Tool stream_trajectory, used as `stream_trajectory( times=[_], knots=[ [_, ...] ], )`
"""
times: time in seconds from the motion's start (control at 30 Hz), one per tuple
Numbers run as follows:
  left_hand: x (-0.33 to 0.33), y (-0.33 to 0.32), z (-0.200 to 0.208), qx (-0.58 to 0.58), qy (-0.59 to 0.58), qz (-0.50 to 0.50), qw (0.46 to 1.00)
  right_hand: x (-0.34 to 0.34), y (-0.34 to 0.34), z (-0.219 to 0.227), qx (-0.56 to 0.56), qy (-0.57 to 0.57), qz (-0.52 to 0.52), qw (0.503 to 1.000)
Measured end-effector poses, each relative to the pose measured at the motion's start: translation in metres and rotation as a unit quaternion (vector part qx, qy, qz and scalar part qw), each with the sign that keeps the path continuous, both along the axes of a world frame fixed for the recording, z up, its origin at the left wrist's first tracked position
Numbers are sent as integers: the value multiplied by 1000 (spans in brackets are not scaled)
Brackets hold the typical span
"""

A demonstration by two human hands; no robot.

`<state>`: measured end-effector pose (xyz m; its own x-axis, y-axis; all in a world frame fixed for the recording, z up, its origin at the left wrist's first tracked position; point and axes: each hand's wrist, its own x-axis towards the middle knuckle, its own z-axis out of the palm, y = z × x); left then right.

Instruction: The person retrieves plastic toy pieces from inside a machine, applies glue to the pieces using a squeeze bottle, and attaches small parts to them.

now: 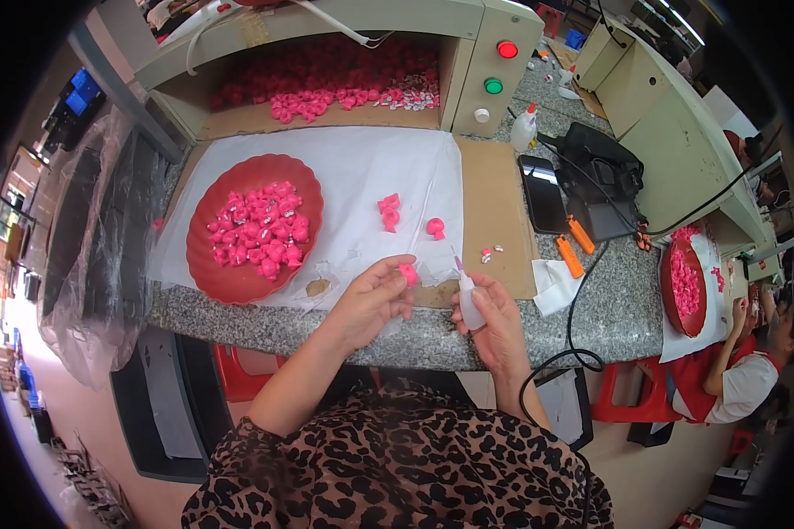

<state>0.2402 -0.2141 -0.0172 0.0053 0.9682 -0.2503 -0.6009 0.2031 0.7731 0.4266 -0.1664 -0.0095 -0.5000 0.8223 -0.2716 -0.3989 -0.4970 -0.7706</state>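
Between the thumb and fingers of my left hand (pixel 375 300) is a small pink plastic figurine part (pixel 408 274), held over the front of the white paper (pixel 344 167). My right hand (pixel 496 328) grips a small white glue bottle (pixel 470 304), its purple-based needle tip pointing up and toward the pink part, apart from it. A few loose pink pieces (pixel 389 212) and a single one (pixel 435 228) lie on the paper just beyond my hands. To their left stands a red scalloped bowl (pixel 201 256) heaped with similar pink pieces (pixel 260 231).
A machine housing (pixel 494 26) with more pink pieces inside spans the back. To the right lie a phone (pixel 542 194), orange tools (pixel 570 256), folded white paper (pixel 557 286), a black bag (pixel 602 167) and a loose black cable (pixel 570 326). Another person (pixel 741 379) sits at far right.
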Motion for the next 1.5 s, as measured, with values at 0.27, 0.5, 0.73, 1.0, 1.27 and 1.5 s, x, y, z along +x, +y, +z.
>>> stream_trajectory(
  times=[0.27, 0.5, 0.73, 1.0, 1.27, 1.5],
  knots=[
    [12, -2, -2, 60, 136, 77, 986, -3, 2, -4, 54, 70, -103, 991],
    [10, -1, -9, 58, 34, 19, 998, -8, -4, 4, 121, 20, -144, 982],
    [11, -2, -24, 91, 148, 39, 984, -8, -9, -12, 240, -61, -163, 955],
    [17, -4, -21, 176, 396, 130, 892, -8, -16, -9, 326, -110, -135, 929],
    [18, -5, -23, 181, 422, 149, 876, -8, -15, -20, 415, -203, -144, 875],
    [19, -5, -25, 202, 454, 165, 852, -8, -14, -20, 435, -219, -139, 862]
  ],
)
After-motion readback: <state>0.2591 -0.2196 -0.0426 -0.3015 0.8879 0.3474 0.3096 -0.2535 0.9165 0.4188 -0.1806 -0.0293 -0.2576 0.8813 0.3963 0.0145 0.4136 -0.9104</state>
